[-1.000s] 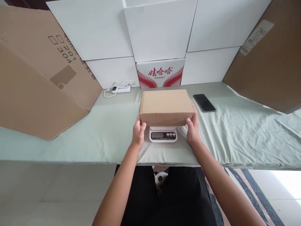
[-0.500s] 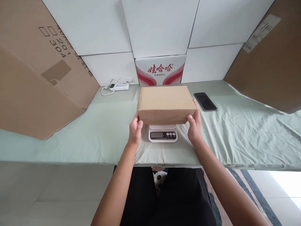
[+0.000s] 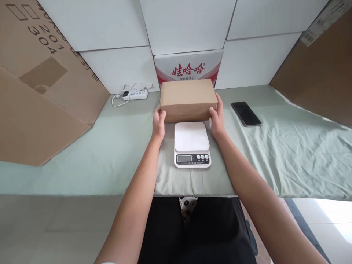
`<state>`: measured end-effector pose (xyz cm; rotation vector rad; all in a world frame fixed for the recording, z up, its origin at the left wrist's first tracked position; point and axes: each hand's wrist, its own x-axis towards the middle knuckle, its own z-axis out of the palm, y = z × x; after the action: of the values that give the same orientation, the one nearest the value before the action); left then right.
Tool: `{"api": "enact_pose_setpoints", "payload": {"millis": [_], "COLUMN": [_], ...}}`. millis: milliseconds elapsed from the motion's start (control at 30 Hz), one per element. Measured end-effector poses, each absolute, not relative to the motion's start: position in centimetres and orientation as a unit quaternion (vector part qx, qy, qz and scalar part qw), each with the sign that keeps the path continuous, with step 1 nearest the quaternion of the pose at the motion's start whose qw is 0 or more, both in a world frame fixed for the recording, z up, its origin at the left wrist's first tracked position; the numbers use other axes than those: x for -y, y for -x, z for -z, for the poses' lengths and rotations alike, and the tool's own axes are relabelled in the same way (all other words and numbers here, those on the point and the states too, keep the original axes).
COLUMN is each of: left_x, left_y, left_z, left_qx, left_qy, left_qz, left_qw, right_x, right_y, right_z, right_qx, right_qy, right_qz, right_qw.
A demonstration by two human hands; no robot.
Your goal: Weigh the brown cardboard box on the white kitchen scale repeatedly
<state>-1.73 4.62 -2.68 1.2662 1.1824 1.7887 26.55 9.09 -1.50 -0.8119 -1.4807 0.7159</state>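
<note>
Q. Head view: what is being gripped?
A. My left hand [image 3: 158, 123] and right hand [image 3: 217, 118] are squeezing the brown carton [image 3: 188, 92] between them, one at each end.
Q. Where is it being held?
A. I am holding it just beyond the white scale [image 3: 191, 137], in front of the printed box [image 3: 189, 68]; whether its base is touching the bench [image 3: 118, 154], I cannot tell.
Q. What could be going wrong?
A. In my judgement, uneven squeezing could be tipping one end; a low edge could be catching the scale and shifting it.
</note>
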Motion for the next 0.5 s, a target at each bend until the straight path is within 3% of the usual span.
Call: {"api": "enact_pose_setpoints", "payload": {"millis": [167,500], "left_x": [-4.63,-4.69], "left_y": [1.7,1.25], "left_z": [3.34,3.23], "left_qx": [-0.469,-0.454], "left_qy": [-0.466,-0.478], "left_qz": [-0.666,-0.653], "left_qw": [0.346,0.373], "right_x": [-10.05,-9.86], "right_y": [-26.69,-26.66], "right_z": [3.03,2.66], "right_qx": [0.61,0.588], "right_qy": [0.374,0.408], "right_qz": [-0.364,-0.362], "right_qw": [0.596,0.596]}}
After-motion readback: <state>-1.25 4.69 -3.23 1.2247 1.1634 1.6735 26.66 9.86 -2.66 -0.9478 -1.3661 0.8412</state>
